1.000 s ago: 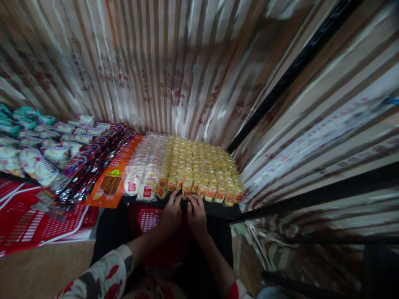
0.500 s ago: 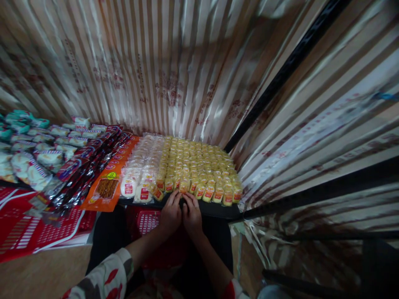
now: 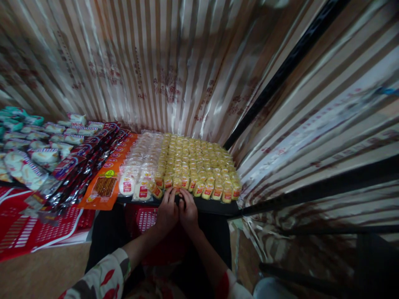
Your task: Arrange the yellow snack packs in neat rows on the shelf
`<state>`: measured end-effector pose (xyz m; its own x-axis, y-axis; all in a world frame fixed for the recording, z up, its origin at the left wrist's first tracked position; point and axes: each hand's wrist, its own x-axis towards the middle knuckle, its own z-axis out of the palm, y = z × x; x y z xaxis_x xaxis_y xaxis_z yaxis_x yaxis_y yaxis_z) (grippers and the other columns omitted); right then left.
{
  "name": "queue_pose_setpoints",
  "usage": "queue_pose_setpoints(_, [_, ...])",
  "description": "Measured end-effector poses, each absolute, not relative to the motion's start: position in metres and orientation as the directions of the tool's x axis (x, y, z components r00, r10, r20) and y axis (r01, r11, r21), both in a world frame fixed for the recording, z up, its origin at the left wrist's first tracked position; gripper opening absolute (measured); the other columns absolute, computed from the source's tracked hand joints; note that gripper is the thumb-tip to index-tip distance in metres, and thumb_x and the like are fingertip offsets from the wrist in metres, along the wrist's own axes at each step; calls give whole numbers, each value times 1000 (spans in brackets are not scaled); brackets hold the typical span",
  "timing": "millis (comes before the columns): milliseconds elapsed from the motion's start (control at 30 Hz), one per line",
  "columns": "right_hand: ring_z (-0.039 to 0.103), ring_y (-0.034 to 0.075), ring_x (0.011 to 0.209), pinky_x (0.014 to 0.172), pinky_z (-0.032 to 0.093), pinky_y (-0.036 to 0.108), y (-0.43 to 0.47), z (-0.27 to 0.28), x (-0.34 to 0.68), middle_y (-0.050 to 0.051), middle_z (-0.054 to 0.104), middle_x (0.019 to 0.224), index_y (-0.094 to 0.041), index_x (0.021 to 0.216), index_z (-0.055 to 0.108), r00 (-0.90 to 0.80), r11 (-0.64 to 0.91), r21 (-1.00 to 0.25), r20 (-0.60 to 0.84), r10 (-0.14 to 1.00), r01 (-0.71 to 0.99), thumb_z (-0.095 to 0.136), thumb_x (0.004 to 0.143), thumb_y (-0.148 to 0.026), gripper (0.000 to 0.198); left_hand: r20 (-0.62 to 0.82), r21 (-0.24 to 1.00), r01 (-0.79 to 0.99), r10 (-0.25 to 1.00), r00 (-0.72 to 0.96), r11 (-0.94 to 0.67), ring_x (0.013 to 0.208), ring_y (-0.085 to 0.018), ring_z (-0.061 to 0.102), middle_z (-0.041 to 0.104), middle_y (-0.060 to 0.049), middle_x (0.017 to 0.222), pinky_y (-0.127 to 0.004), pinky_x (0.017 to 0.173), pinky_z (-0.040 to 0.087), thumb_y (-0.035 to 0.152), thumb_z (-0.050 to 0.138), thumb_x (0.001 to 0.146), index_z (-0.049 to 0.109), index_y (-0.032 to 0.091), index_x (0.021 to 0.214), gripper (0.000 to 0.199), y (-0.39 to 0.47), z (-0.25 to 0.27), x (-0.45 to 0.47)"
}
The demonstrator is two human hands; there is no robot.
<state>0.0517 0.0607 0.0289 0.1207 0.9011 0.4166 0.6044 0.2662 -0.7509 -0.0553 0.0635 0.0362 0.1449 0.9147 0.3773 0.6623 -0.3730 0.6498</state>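
Both hands sit side by side, touching, at the front edge of the black tray (image 3: 215, 206). Left hand (image 3: 166, 212) and right hand (image 3: 188, 212) have fingers pressed together, tips on the front row of yellow snack packets (image 3: 199, 166); whether they pinch one cannot be told. White packets (image 3: 139, 174) lie left of the yellow ones, orange packs (image 3: 106, 185) further left. Red basket (image 3: 146, 218) below tray.

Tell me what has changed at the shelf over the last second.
Little has changed. Both hands stay together at the front edge of the yellow snack packs; the left hand and right hand have slid slightly left along the front row, fingertips on the packs there. Whether a pack is gripped cannot be told. The white packs, orange packets and red basket lie as before.
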Motion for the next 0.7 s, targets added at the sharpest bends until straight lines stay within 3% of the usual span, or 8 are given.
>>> queue_pose_setpoints(167, [61,19,98,91,49,39,64,29,51,13,59,119,-19,121,56,137,241,-768,391,910,593,34,90,-31,40,386,655,651,910,148,-384,123,-25,45,44,-17,131,-43,101,42,14,35,84,41,11,129,45,65,37,-54])
queue_pose_setpoints(300, [57,22,107,93,48,40,65,30,54,12,59,117,-20,117,59,141,247,-753,411,901,610,35,89,-30,38,376,660,652,916,143,-373,122,-24,46,43,-15,131,-41,100,43,14,35,85,42,13,129,45,65,39,-53])
queue_pose_setpoints(500, [61,20,91,84,51,38,68,30,56,13,58,112,-19,130,48,179,206,-779,377,908,592,34,88,-28,44,373,644,653,909,186,-398,130,-26,36,37,-21,137,-43,106,37,9,33,82,30,5,136,54,64,39,-54])
queue_pose_setpoints(700, [61,20,91,82,51,37,70,25,54,13,55,111,-19,132,45,198,185,-784,365,910,592,32,88,-27,46,380,627,658,901,208,-416,130,-28,36,35,-23,137,-43,105,38,14,34,85,33,3,135,52,71,38,-51])
